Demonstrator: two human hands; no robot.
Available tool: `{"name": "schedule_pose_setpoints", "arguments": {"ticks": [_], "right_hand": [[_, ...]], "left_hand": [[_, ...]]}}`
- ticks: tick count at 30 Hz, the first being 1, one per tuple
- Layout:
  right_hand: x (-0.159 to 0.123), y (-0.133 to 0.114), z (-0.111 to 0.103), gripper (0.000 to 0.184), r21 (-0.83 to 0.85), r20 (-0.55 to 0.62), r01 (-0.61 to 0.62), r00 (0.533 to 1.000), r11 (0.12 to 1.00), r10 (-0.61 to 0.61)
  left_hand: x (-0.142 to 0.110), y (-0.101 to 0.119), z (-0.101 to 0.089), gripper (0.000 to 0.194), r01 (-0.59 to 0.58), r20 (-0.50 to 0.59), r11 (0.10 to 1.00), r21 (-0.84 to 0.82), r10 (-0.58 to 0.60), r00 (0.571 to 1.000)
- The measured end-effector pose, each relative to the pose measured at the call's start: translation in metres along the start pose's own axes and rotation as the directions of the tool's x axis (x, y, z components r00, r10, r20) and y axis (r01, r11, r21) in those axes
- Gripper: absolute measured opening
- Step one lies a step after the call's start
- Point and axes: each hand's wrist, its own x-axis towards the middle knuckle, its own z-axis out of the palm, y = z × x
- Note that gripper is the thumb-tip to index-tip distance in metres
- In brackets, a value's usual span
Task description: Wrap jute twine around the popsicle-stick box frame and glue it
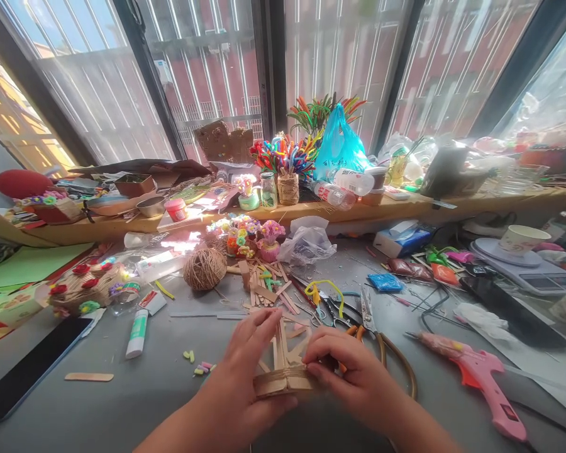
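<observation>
Between my hands is a small frame of wooden craft sticks, with twine-like strands wound across its near bar. My left hand grips its left side, thumb under the near bar and fingers along the far side. At its right end, my right hand has thumb and fingers pinched together on the bar; what lies exactly between those fingertips is hidden. Loose craft sticks lie in a pile beyond the frame, and a ball of twine sits to their left.
A pink glue gun lies at right, near scissors and orange-handled cutters. To the left are a glue stick, a single stick and a phone. A cluttered ledge runs below the windows.
</observation>
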Motion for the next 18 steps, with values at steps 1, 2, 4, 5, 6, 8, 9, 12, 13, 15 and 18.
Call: {"name": "schedule_pose_setpoints", "arguments": {"ticks": [1, 2, 4, 5, 6, 8, 9, 12, 13, 15, 18], "right_hand": [[0.000, 0.000, 0.000, 0.012, -0.002, -0.010, 0.000, 1.000, 1.000, 0.000], [0.000, 0.000, 0.000, 0.012, -0.003, -0.015, 0.000, 1.000, 1.000, 0.000], [-0.001, 0.000, 0.000, 0.013, -0.011, -0.015, 0.009, 1.000, 1.000, -0.009], [-0.001, 0.000, -0.001, 0.013, -0.021, -0.023, 0.018, 1.000, 1.000, -0.018], [-0.001, 0.000, -0.002, 0.014, -0.036, -0.036, 0.026, 0.999, 0.999, -0.027], [0.000, 0.000, -0.003, 0.015, -0.069, -0.056, 0.027, 0.998, 0.997, -0.031], [0.000, 0.000, -0.003, 0.016, -0.081, -0.054, 0.023, 0.998, 0.996, -0.028], [0.000, 0.002, -0.003, 0.017, -0.090, -0.007, 0.014, 1.000, 0.996, -0.015], [0.000, 0.002, -0.003, 0.017, -0.089, 0.007, 0.014, 1.000, 0.996, -0.014], [-0.001, 0.003, -0.001, 0.017, -0.093, 0.013, 0.016, 1.000, 0.996, -0.014], [-0.001, 0.003, 0.001, 0.016, -0.096, 0.000, 0.011, 1.000, 0.995, -0.011]], "left_hand": [[-0.004, -0.005, 0.003, 0.106, 0.007, -0.017, 0.998, -0.059, -0.008, 1.000], [-0.007, -0.008, 0.006, 0.105, 0.023, -0.035, 0.993, -0.118, -0.028, 0.999], [-0.012, -0.012, 0.011, 0.105, 0.059, -0.051, 0.969, -0.240, -0.073, 0.996], [-0.014, -0.014, 0.013, 0.106, 0.070, -0.047, 0.953, -0.296, -0.087, 0.995], [-0.017, -0.015, 0.014, 0.107, 0.078, -0.038, 0.935, -0.347, -0.097, 0.995], [-0.023, -0.020, 0.017, 0.109, 0.090, -0.025, 0.908, -0.410, -0.110, 0.994], [-0.027, -0.023, 0.018, 0.109, 0.094, -0.031, 0.907, -0.411, -0.117, 0.993], [-0.039, -0.035, 0.022, 0.109, 0.115, -0.075, 0.939, -0.325, -0.147, 0.986], [-0.043, -0.039, 0.023, 0.108, 0.120, -0.085, 0.945, -0.303, -0.152, 0.985], [-0.047, -0.042, 0.023, 0.106, 0.134, -0.085, 0.946, -0.296, -0.165, 0.983], [-0.045, -0.031, 0.012, 0.108, 0.158, -0.097, 0.965, -0.209, -0.181, 0.979]]}}
